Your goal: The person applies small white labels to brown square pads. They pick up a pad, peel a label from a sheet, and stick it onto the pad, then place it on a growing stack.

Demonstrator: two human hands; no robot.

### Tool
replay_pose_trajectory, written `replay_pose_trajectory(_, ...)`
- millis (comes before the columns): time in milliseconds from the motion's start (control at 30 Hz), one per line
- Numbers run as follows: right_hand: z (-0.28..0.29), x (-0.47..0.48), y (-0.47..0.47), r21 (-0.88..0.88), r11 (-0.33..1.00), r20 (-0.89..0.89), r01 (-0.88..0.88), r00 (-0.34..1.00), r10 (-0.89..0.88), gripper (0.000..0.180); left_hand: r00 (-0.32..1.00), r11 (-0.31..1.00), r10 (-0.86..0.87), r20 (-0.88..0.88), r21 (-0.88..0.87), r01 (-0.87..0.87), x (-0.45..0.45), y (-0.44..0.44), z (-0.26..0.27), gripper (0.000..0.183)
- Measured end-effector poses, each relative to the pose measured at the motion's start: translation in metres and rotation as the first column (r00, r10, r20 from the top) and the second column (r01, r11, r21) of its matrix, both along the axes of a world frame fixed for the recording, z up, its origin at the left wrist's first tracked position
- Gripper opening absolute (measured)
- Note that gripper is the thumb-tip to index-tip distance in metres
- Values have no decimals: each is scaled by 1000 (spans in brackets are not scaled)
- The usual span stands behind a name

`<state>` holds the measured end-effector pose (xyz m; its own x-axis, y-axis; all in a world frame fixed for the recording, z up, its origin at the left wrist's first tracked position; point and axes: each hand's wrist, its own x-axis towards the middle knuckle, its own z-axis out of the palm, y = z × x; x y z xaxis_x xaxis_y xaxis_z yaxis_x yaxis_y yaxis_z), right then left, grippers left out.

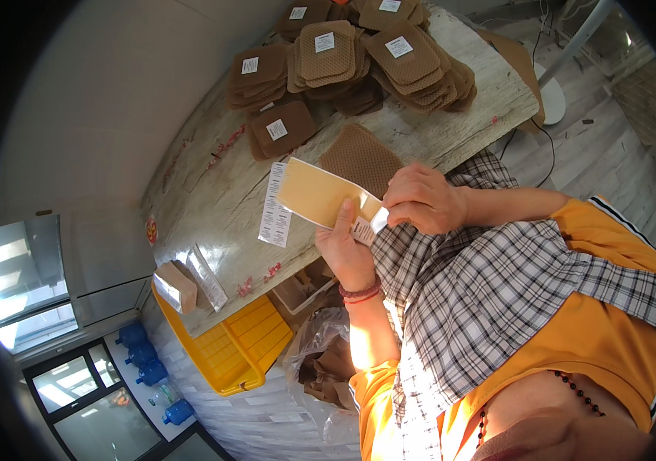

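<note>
My left hand (351, 248) grips a strip of white labels (328, 193), its yellowish backing facing up and its thumb on top. A printed label shows at the curled near end. My right hand (426, 199) pinches that end with bent fingers; the fingertips are partly hidden. Beyond the hands, a brown textured pad (359, 152) lies on the table, partly covered by the strip. Another printed label sheet (274, 213) lies left of it. Farther back are several stacks of brown pads (328, 55), many topped with a white label, and a smaller stack (284, 129) nearer.
On the marbled table (212, 190), a small block-shaped pack (177, 288) and a clear plastic packet (207, 276) lie at the left end. Below stand a yellow plastic basket (230, 346) and a clear bag with brown material (328, 369). Blue water bottles (143, 357) stand beyond; cables (550, 155) lie right.
</note>
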<state>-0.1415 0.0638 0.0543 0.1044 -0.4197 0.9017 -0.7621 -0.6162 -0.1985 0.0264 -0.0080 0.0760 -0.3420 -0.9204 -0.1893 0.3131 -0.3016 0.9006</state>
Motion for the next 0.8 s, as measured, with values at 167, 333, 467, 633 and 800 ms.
replay_pose_trajectory(167, 14, 2, 6, 163, 970, 459, -179, 884, 86, 15, 995, 999, 27, -94, -44, -31, 20, -12, -9, 14)
replay_pose_trajectory(333, 10, -40, -29, 515, 753, 794, -410, 559, -239, 11, 746, 773, -180, 642, -377, 511, 37, 1, -1, 8)
replay_pose_trajectory(467, 3, -52, -60, 639, 589, 744, -494, 593, -310, 11, 628, 306, 35, 778, -606, 734, 17, -5, 7, 13)
replay_pose_trajectory(633, -7, -45, -71, 684, 668, 579, -294, 775, -252, 6, 553, 213, 109, 826, -563, 799, 13, -9, 5, 13)
replay_pose_trajectory(800, -14, -42, -69, 674, 706, 535, -219, 804, -261, 9, 547, 215, 94, 832, -554, 804, 13, -8, 6, 14)
